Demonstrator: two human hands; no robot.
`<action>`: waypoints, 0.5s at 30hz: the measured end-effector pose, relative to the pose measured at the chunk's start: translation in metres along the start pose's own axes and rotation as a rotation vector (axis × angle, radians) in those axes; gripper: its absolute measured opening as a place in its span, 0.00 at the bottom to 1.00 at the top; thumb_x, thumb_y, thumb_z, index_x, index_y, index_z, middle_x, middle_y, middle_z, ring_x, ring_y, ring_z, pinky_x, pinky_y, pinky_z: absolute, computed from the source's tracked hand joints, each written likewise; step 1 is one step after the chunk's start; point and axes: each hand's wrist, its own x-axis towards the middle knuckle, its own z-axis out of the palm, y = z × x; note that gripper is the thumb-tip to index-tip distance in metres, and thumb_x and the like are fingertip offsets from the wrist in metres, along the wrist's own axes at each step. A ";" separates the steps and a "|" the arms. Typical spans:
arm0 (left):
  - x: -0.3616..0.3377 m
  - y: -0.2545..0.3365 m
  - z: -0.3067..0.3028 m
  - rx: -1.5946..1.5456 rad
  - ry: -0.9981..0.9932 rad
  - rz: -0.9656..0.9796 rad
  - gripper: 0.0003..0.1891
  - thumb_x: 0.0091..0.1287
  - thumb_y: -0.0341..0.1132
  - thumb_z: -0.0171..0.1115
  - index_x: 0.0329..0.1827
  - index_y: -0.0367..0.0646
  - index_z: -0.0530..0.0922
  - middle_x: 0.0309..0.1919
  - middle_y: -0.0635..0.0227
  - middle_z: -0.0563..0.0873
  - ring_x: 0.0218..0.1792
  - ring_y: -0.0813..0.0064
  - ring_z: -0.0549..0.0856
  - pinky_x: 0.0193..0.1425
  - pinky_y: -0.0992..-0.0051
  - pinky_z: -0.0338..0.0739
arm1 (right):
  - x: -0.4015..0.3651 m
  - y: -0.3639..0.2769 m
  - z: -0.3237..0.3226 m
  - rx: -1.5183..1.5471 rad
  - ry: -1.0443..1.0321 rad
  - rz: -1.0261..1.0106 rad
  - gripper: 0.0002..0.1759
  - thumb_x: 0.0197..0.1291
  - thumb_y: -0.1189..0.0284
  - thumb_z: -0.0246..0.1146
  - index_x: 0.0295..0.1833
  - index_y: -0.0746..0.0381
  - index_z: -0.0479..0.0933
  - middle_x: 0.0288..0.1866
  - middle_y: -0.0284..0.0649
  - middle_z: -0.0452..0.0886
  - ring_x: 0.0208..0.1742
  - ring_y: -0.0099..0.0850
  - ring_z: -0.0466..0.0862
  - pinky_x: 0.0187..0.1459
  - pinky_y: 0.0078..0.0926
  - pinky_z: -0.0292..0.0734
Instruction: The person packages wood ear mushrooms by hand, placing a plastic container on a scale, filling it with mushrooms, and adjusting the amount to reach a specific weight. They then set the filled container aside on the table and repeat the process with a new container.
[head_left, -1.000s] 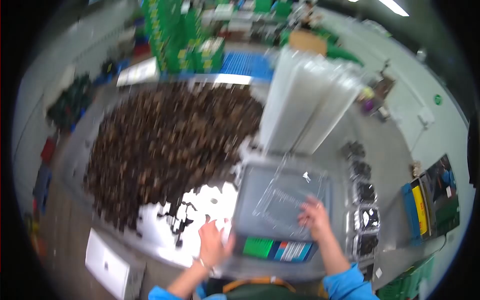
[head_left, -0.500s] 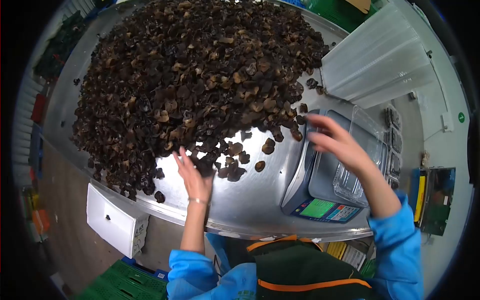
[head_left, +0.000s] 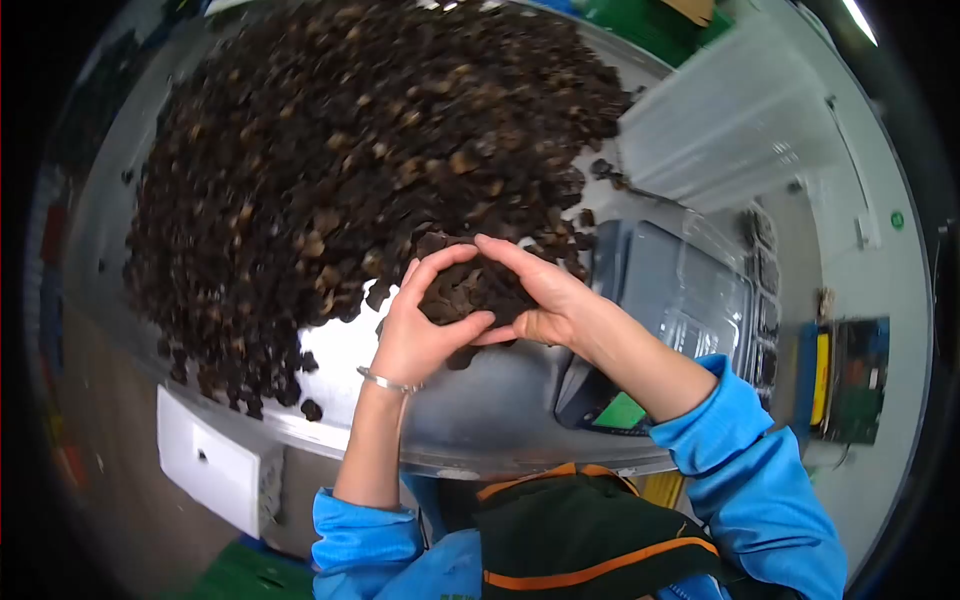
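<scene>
My left hand point(head_left: 425, 315) and my right hand point(head_left: 540, 295) meet in a ring around a clump of dark brown fungus pieces point(head_left: 470, 290), fingers curved against its sides. The clump is at the near edge of a large heap of the same dark pieces point(head_left: 350, 150) on the metal table point(head_left: 480, 410). To the right of my hands stands a grey scale point(head_left: 660, 280) with a green display point(head_left: 620, 411). A clear plastic tray point(head_left: 695, 300) rests on the scale.
Stacked clear trays point(head_left: 720, 130) stand at the back right. Filled clear packs point(head_left: 765, 300) line the area beyond the scale. A white box point(head_left: 210, 460) is below the table's front left edge, with a green crate point(head_left: 255, 572) beneath. A green crate point(head_left: 650, 25) sits behind the table.
My right hand has moved left from beside the scale to join my left hand. Both have closed around a clump of pieces. The view has shifted slightly.
</scene>
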 end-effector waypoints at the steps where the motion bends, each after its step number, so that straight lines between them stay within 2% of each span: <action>1: 0.004 0.020 0.012 0.072 -0.018 0.099 0.31 0.43 0.27 0.74 0.55 0.44 0.73 0.50 0.67 0.77 0.51 0.73 0.77 0.58 0.74 0.71 | -0.021 -0.006 -0.007 -0.006 -0.003 -0.078 0.22 0.61 0.53 0.58 0.55 0.52 0.69 0.51 0.38 0.76 0.54 0.36 0.77 0.52 0.52 0.74; 3: 0.008 0.053 0.048 0.019 -0.078 0.187 0.29 0.44 0.27 0.74 0.52 0.44 0.74 0.50 0.66 0.77 0.53 0.70 0.77 0.59 0.72 0.70 | -0.079 -0.015 -0.023 -0.030 0.025 -0.291 0.19 0.62 0.57 0.58 0.54 0.53 0.69 0.47 0.35 0.76 0.48 0.30 0.78 0.43 0.39 0.78; 5: 0.010 0.077 0.094 0.003 -0.205 0.397 0.27 0.45 0.27 0.71 0.52 0.46 0.75 0.49 0.63 0.77 0.53 0.63 0.75 0.60 0.69 0.69 | -0.125 -0.009 -0.064 -0.035 0.051 -0.493 0.18 0.62 0.59 0.58 0.54 0.55 0.68 0.47 0.34 0.76 0.47 0.26 0.78 0.42 0.32 0.76; 7: 0.011 0.088 0.146 0.033 -0.337 0.535 0.26 0.47 0.26 0.71 0.52 0.48 0.75 0.50 0.60 0.75 0.54 0.58 0.75 0.60 0.67 0.70 | -0.167 0.008 -0.097 0.030 0.190 -0.668 0.18 0.63 0.61 0.58 0.55 0.56 0.68 0.47 0.34 0.76 0.47 0.24 0.78 0.45 0.27 0.75; 9: 0.010 0.075 0.199 -0.084 -0.516 0.443 0.28 0.47 0.26 0.70 0.54 0.48 0.73 0.54 0.58 0.71 0.55 0.55 0.74 0.61 0.67 0.70 | -0.189 0.031 -0.135 0.131 0.330 -0.750 0.19 0.63 0.63 0.57 0.57 0.58 0.67 0.50 0.35 0.75 0.51 0.25 0.76 0.47 0.25 0.74; 11: 0.006 0.059 0.238 -0.060 -0.632 0.335 0.29 0.46 0.28 0.72 0.54 0.47 0.72 0.51 0.60 0.75 0.57 0.57 0.72 0.63 0.66 0.66 | -0.200 0.053 -0.178 0.105 0.493 -0.653 0.18 0.63 0.65 0.55 0.56 0.59 0.67 0.51 0.35 0.74 0.51 0.26 0.76 0.50 0.24 0.72; 12: 0.005 0.053 0.251 -0.049 -0.714 0.297 0.32 0.46 0.29 0.72 0.57 0.48 0.70 0.56 0.56 0.70 0.58 0.52 0.71 0.62 0.65 0.69 | -0.201 0.058 -0.195 0.124 0.480 -0.650 0.18 0.63 0.65 0.55 0.56 0.59 0.67 0.51 0.35 0.74 0.51 0.26 0.76 0.50 0.24 0.72; 13: 0.003 0.046 0.261 -0.031 -0.725 0.289 0.32 0.46 0.29 0.72 0.57 0.48 0.70 0.56 0.56 0.70 0.58 0.52 0.71 0.62 0.65 0.69 | -0.201 0.063 -0.210 0.051 0.548 -0.602 0.19 0.63 0.65 0.55 0.58 0.60 0.67 0.53 0.38 0.73 0.53 0.28 0.75 0.51 0.24 0.72; 15: -0.003 0.046 0.277 0.211 -0.702 0.314 0.34 0.45 0.30 0.73 0.59 0.49 0.69 0.60 0.51 0.65 0.57 0.48 0.73 0.59 0.64 0.73 | -0.206 0.068 -0.232 -0.004 0.608 -0.549 0.21 0.63 0.65 0.55 0.59 0.61 0.67 0.55 0.41 0.72 0.56 0.30 0.74 0.51 0.24 0.72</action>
